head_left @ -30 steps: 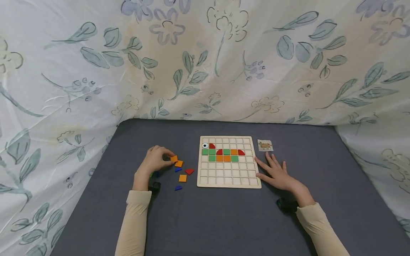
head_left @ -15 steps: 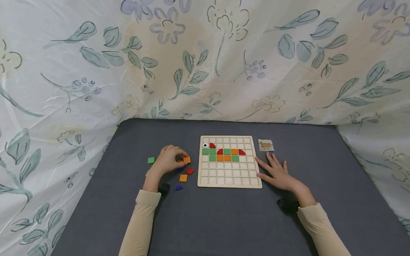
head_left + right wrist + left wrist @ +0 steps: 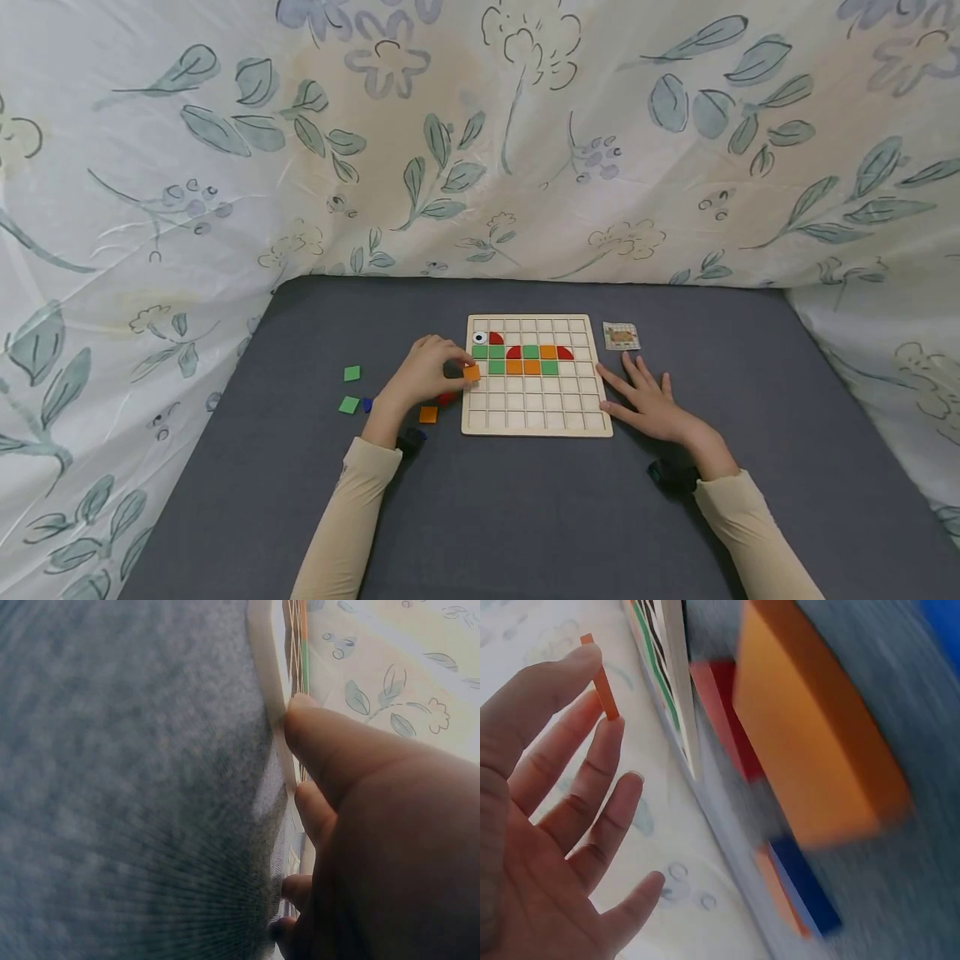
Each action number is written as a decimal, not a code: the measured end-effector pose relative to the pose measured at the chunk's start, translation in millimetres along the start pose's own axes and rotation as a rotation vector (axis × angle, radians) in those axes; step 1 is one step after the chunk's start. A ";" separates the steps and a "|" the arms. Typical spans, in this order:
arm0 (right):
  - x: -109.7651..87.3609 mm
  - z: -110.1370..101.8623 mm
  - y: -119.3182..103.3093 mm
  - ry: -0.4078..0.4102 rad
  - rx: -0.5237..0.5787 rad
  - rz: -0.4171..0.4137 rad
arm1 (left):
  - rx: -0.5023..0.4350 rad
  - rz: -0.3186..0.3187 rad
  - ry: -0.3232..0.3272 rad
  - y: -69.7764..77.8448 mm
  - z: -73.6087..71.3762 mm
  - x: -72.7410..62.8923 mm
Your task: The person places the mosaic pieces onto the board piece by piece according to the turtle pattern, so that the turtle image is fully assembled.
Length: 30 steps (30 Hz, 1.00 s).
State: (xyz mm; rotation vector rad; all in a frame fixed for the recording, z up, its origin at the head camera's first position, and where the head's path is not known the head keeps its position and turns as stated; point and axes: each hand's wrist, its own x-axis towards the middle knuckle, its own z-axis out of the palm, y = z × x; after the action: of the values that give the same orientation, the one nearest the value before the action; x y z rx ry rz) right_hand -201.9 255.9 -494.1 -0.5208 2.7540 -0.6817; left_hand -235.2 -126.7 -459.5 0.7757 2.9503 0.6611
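Note:
My left hand (image 3: 423,372) pinches an orange square tile (image 3: 471,372) between thumb and fingertips, at the left edge of the wooden grid board (image 3: 540,412). From the left wrist, this tile (image 3: 605,690) appears edge-on, and the little finger stands apart from it. On the board lie rows of green, orange and red tiles, plus a white tile with a black dot (image 3: 479,337). My right hand (image 3: 648,404) lies with spread fingers at the board's right side. Its thumb and a finger touch the board's edge (image 3: 271,675).
Left of the board lie two green squares (image 3: 352,373), a blue piece (image 3: 367,405) and an orange square (image 3: 428,415). A red piece (image 3: 446,399) is partly covered by my left hand. A small picture card (image 3: 621,336) lies beyond my right fingers. A floral curtain (image 3: 480,167) backs the grey table.
My left hand has carried the orange tile rightward from the loose pieces to the board's left edge, uncovering the green squares. The right hand stays where it was.

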 end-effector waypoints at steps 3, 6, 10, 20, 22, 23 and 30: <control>0.4 0.5 0.0 -0.003 -0.007 0.009 | -0.006 0.008 -0.016 5.3 3.3 5.0; 0.5 0.5 -0.1 -0.004 -0.011 0.008 | -0.023 0.018 -0.020 10.4 6.0 10.0; 0.5 -0.1 -0.3 0.001 -0.008 0.001 | -0.043 0.048 -0.023 18.2 8.4 18.1; -0.6 -1.6 -1.1 0.005 -0.009 -0.007 | -0.025 0.136 -0.052 42.6 12.9 44.8; -0.3 -1.0 -0.9 0.004 -0.012 -0.006 | -0.010 0.138 -0.055 46.8 15.3 49.5; -0.2 -0.7 -0.8 0.002 -0.013 -0.004 | -0.004 0.139 -0.055 49.1 16.4 52.0; -0.1 0.0 0.2 0.009 -0.016 -0.001 | -0.001 0.148 -0.062 65.2 22.7 70.5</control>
State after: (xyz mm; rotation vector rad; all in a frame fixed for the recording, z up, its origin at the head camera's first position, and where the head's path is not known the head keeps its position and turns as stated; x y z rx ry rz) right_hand -201.9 256.1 -494.3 -0.5236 2.7702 -0.6644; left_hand -263.8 -33.0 -447.6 1.0038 2.8569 0.6337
